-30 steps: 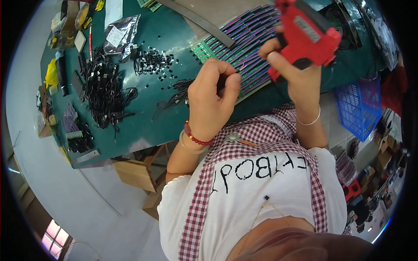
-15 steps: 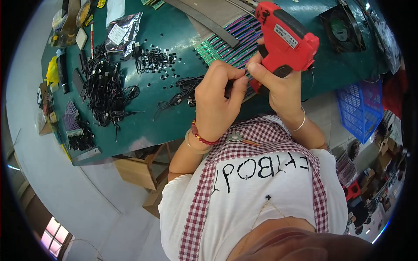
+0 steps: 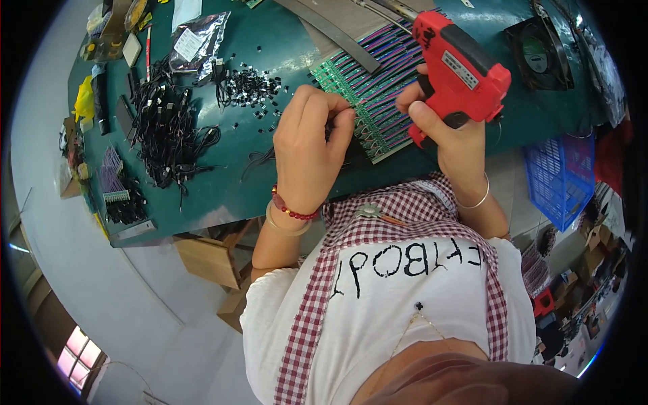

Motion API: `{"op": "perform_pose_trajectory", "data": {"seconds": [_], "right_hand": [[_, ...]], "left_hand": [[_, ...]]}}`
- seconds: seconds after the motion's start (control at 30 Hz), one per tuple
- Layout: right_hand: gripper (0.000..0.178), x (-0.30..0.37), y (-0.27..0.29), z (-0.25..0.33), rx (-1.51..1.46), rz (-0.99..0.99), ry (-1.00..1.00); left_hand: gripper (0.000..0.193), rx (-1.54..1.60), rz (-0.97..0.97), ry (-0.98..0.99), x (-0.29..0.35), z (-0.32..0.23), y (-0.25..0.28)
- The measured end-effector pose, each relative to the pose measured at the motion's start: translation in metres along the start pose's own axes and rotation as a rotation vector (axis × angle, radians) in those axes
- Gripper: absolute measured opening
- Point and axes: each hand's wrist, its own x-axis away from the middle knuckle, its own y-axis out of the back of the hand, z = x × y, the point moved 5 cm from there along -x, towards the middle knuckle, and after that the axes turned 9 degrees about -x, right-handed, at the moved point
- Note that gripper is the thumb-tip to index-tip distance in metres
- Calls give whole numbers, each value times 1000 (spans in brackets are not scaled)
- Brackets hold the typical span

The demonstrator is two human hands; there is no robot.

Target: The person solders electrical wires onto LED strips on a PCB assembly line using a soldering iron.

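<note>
My right hand grips a red soldering gun, its metal nozzle pointing up and left over the work. Left of it, my left hand is closed in a pinch, thumb against fingers, at the edge of a row of green circuit boards with purple and black wires. Something dark shows inside the pinch, but the fingers mostly hide it. Black cables lie on the table beside and partly behind that hand. A long grey metal bar rests across the wired boards.
On the green table lie a heap of black cables, a scatter of small black parts and a silver bag. A black fan sits far right. Below the right edge stands a blue plastic crate.
My hands have moved apart: the left shifted left, off the other hand's fingertips. The right moved slightly right and down with the soldering gun. More of the green boards shows between them.
</note>
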Motion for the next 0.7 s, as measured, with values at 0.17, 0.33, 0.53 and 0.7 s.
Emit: {"op": "perform_pose_trajectory", "data": {"seconds": [0.17,0.33,0.53,0.7], "right_hand": [[16,17,22,-2,4,-121,-50],[21,37,51,-10,23,-146,-154],[28,56,60,-27,28,-132,-256],[26,61,55,-32,131,-76,-252]], "left_hand": [[12,-452,-33,-228,-2,15,-6],[10,-411,0,-75,-9,31,-9],[9,-482,96,-23,-16,37,-15],[8,-572,154,-169,-18,32,-18]]}}
